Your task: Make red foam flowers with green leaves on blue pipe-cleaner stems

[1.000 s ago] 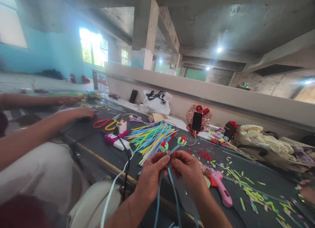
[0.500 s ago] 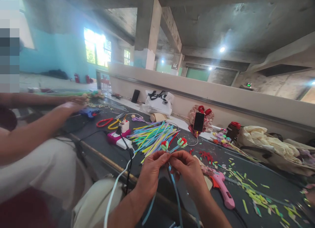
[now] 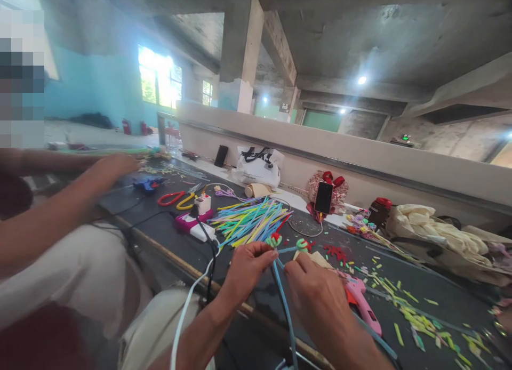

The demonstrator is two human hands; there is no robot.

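My left hand (image 3: 248, 271) is closed, thumb and forefinger pinching a blue pipe cleaner stem (image 3: 285, 300) just under a small red and green pipe cleaner flower (image 3: 274, 240). My right hand (image 3: 318, 290) is curled around another blue pipe cleaner; its tail (image 3: 378, 335) comes out past the wrist. Above the right knuckles shows a second red and green flower (image 3: 303, 246), on a blue stem that slants toward the left fingers. The right fingertips are mostly hidden behind the hand.
A pile of coloured pipe cleaners (image 3: 252, 220) lies ahead. Right of my right hand is a pink glue gun (image 3: 366, 306), near yellow-green scraps (image 3: 420, 322). To the left are a power strip (image 3: 196, 228), scissors (image 3: 186, 199) and a co-worker's arm (image 3: 80, 194). A phone (image 3: 323, 198) leans on a bag.
My right hand has moved right and down, away from my left hand, with a blue pipe cleaner swung out to the right. The right flower has dropped lower; the co-worker's hands shifted.
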